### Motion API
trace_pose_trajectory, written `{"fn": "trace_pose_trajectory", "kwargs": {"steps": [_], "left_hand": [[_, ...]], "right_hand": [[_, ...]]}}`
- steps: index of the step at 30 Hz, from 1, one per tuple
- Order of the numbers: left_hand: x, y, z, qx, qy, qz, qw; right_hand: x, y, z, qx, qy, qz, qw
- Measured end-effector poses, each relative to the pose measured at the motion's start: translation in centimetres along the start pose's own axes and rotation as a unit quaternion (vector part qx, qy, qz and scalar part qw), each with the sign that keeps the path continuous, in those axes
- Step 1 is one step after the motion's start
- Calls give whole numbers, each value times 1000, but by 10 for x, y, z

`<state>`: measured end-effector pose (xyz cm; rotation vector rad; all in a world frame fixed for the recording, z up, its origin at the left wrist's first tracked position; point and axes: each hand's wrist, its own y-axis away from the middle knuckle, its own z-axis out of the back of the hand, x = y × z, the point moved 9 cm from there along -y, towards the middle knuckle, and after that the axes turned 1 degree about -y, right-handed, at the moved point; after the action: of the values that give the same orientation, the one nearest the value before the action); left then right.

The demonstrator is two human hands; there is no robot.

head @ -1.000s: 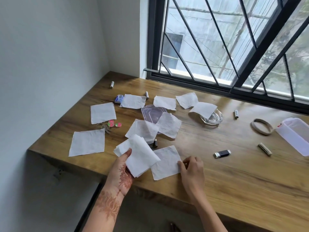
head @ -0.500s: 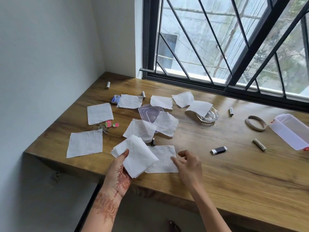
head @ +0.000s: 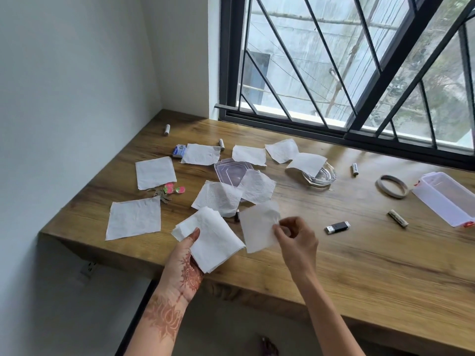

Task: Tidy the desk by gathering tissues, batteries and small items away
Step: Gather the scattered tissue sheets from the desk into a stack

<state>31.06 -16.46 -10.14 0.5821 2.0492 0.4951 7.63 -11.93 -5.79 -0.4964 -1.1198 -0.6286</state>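
My left hand (head: 183, 263) grips a small stack of white tissues (head: 210, 240) at the desk's near edge. My right hand (head: 295, 237) pinches the right edge of a single tissue (head: 258, 228), lifted off the wood beside the stack. Several more tissues lie spread over the desk, such as one at the near left (head: 133, 218) and one further back (head: 155, 172). Batteries lie at the far left (head: 167, 129), by the tissues (head: 221, 144), and on the right (head: 355, 169). A black USB stick (head: 337, 227) lies right of my right hand.
A clear lid (head: 231, 172) sits under tissues mid-desk, a glass ashtray (head: 321, 176) behind it. A tape ring (head: 392, 186), a clear plastic box (head: 447, 201) and a small tube (head: 398, 218) are at the right. Keys with pink charms (head: 169, 190) and a blue packet (head: 179, 151) lie left.
My right hand has pinched the flat tissue in front of me and lifted it off the desk. The left hand keeps holding its stack in place.
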Motion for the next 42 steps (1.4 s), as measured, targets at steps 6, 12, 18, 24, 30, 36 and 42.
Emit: {"fn": "trace_pose_trajectory", "kwargs": {"steps": [6, 12, 18, 24, 30, 36, 42], "left_hand": [[2, -2, -5, 21, 0, 1, 1000], [3, -2, -21, 87, 70, 21, 994], [-16, 3, -28, 127, 90, -17, 988], [-19, -11, -17, 87, 67, -3, 994], [-31, -30, -15, 98, 99, -37, 990], [-39, -43, -23, 28, 66, -30, 997], [-29, -55, -12, -3, 94, -23, 995]], "right_hand": [[84, 16, -12, -12, 41, 192, 980], [112, 85, -85, 112, 224, 434, 866], [104, 107, -116, 176, 266, 454, 832], [105, 77, -114, 188, 155, 347, 905], [72, -4, -89, 117, 113, 230, 959], [12, -67, -78, 103, 277, 265, 918], [2, -80, -83, 86, 337, 316, 883]]}}
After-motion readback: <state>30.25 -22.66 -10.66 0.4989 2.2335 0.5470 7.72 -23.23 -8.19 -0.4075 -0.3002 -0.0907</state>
